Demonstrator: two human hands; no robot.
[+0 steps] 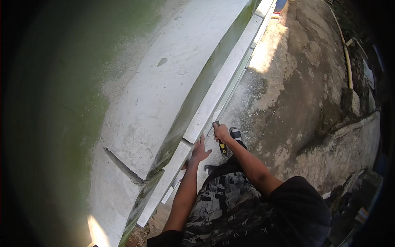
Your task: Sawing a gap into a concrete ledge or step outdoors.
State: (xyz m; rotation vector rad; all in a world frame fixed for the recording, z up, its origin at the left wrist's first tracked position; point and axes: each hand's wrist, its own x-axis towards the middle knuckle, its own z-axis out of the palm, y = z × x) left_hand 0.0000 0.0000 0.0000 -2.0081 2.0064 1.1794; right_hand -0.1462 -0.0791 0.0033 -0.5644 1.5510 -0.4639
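Pale, narrow boards or slabs [224, 72] run diagonally along the edge of a concrete ledge [181, 53], with a gap between the two nearer lengths. My left hand [199, 150] rests against the side of the nearer length, fingers extended and thumb out to the right. Just right and above it, my right hand [220, 132] grips a black-and-yellow hand tool [223, 149], its dark head against the strip's side; I cannot make out the exact kind of tool.
A green surface [61, 103] lies beyond the ledge on the left. My sandaled foot [235, 133] stands on dusty, stained concrete [296, 94]. On the right are long pipes [345, 49] and a low concrete wall [341, 152]. A blue object [279, 5] sits at the far end.
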